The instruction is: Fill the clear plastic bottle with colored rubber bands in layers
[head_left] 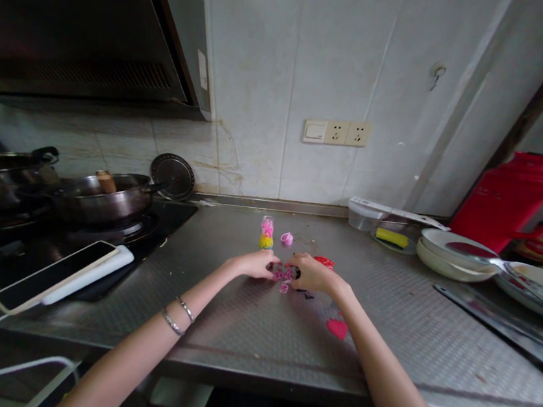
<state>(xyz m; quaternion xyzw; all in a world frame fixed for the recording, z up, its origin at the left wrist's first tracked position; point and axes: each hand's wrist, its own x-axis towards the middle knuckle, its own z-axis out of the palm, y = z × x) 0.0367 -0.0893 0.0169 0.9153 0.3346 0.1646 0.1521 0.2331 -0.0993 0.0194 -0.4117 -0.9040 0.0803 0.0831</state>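
Note:
Small pink hair ties (284,288) lie in a loose pile on the metal counter, between my two hands. My left hand (258,264) comes at the pile from the left, its fingers curved and apart from the thumb. From the other side my right hand (313,273) curls around the pile, thumb and fingers spread. Dark bits show beside the fingertips of both hands, too small to name. Just behind my left hand stands a clear bottle (267,232) with pink contents and a yellow band. A pink cap-like piece (286,238) lies to its right.
A red item (324,262) lies behind my right hand, and a red heart-shaped piece (337,328) near that forearm. On the left are a phone (55,273) and a pan (100,200) on the stove. Bowls (455,264), a knife (497,324) and a red thermos (511,201) stand right.

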